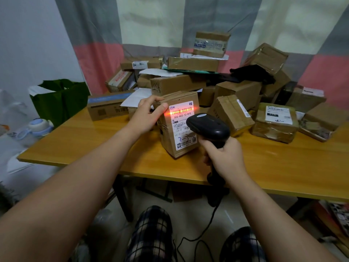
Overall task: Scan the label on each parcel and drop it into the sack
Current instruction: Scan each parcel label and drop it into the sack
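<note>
"On the table (94, 148), what is the left hand (147, 116) doing?"
"It is holding the parcel (167, 137) upright near the front edge, fingers curling round its top corner."
"And the right hand (224, 157)?"
"Its fingers are squeezing the black scanner (209, 127) by its handle. Red light is shining across the label (182, 127)."
"Where is the green sack (62, 101)?"
"It is standing by the table's left end, away from the parcel."

Both arms fwd, L hand (146, 116) fingers clasping parcel (181, 137) edge, R hand (224, 156) fisted round scanner (207, 125)
</note>
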Demonstrator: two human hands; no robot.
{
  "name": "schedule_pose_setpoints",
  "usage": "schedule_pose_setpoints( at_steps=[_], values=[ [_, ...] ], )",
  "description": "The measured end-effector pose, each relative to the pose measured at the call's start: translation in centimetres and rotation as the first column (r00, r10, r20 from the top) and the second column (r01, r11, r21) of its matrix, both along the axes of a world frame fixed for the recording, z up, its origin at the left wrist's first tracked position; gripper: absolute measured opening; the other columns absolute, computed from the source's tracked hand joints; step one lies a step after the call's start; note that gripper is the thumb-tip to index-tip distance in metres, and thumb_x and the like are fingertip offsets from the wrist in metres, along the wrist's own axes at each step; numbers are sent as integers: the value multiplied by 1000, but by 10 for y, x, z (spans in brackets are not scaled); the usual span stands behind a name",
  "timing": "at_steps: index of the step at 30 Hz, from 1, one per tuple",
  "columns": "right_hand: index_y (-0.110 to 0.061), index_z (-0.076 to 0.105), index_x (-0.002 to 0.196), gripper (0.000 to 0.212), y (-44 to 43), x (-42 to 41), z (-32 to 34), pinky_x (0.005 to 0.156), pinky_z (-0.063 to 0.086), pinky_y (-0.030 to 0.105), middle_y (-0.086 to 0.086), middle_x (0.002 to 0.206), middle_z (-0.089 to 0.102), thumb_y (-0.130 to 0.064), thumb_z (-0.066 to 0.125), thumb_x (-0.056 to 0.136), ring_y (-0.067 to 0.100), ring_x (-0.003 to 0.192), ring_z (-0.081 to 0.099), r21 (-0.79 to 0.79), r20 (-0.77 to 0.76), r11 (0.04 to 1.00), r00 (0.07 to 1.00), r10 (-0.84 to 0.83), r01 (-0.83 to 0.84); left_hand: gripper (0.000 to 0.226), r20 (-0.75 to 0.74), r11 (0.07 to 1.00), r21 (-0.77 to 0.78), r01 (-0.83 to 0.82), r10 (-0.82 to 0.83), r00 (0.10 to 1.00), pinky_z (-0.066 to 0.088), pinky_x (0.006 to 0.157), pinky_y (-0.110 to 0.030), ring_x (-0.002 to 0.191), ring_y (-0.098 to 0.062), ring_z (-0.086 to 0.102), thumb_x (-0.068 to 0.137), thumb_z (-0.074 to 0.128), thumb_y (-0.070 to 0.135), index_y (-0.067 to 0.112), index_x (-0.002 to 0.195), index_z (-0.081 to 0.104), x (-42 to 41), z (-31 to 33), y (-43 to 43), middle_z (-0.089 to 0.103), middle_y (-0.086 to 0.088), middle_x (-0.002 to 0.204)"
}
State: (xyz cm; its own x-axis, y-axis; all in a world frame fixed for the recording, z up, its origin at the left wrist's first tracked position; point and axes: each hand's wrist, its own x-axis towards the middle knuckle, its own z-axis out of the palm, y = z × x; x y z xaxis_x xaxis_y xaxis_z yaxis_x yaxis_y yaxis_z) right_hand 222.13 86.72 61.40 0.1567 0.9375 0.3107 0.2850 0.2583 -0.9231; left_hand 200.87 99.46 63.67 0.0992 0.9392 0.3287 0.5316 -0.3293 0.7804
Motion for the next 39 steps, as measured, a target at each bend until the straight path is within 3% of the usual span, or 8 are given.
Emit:
schedule_pose_setpoints(
  at_steps=[6, 10, 17, 21, 27, 32, 35, 39],
  values=[
    [-27, 65, 79, 7, -2, 2, 1, 53, 49, 28, -9, 52, 62, -25, 70, 83, 12, 53, 63, 16, 15, 1000, 1000, -17, 17, 27, -1, 1000, -18, -2, 2, 1000, 51, 91, -53, 112, -28, 54, 74, 49, 70, 56, 97, 51, -2, 1, -2, 39, 1, 131],
    [-29, 64, 76, 10, -4, 3, 2, 54, 49, 24, -16, 53, 63, -26, 70, 83, 6, 54, 63, 44, 59, 999, 998, -19, 16, 31, 15, 1000, -19, -9, 9, 1000, 49, 94, -51, 115, -27, 53, 76, 50, 68, 51, 103, 51, -1, 0, 0, 40, -2, 132],
    [-28, 63, 73, 14, -6, 3, 1, 54, 47, 21, -19, 54, 63, -26, 71, 84, 5, 54, 63, 34, 87, 999, 996, -33, 30, 19, 23, 1000, -16, -23, 23, 999, 48, 96, -51, 118, -28, 49, 91, 51, 53, 46, 108, 51, -2, -1, 4, 38, -2, 135],
    [-26, 62, 69, 17, -7, 2, 0, 52, 45, 21, -16, 51, 62, -24, 70, 84, 5, 50, 61, 27, 54, 999, 998, -42, 40, 22, 19, 1000, 13, -28, 28, 999, 47, 96, -39, 118, -24, 49, 92, 51, 51, 40, 111, 52, -4, -1, 4, 42, -4, 135],
    [-23, 64, 72, 14, -6, 2, 0, 56, 52, 34, -8, 50, 61, -23, 71, 84, 14, 51, 62, 20, 14, 999, 999, -32, 31, 25, 32, 1000, 24, -11, 10, 999, 40, 89, -27, 113, -20, 49, 93, 52, 48, 34, 114, 54, -3, -3, 3, 43, -6, 130],
    [-25, 65, 81, 7, -5, 2, -3, 54, 49, 30, -12, 54, 62, -27, 71, 83, 12, 53, 63, -6, -11, 1000, 1000, 12, -12, 30, 92, 998, -41, 51, -48, 995, 51, 90, -39, 109, -26, 55, 79, 64, 57, 47, 102, 48, 3, 4, -10, 47, -5, 126],
    [-24, 65, 85, 7, -10, -1, -5, 53, 48, 25, -11, 55, 64, -24, 71, 83, 10, 54, 62, -13, -52, 999, 997, 48, -49, 44, 141, 993, -37, 112, -106, 984, 53, 78, -26, 100, -13, 59, 82, 72, 38, 31, 112, 40, 12, 7, -37, 55, 3, 113],
    [-23, 66, 88, 8, -24, -22, -6, 56, 53, 38, -1, 61, 66, -16, 70, 85, 18, 56, 63, -10, -96, 984, 980, 177, -179, 49, 345, 995, 88, -55, 22, 938, 46, 72, -10, 90, 7, 56, 84, 71, 16, 22, 120, 38, -6, -1, -96, 51, 11, 111]
  ],
)
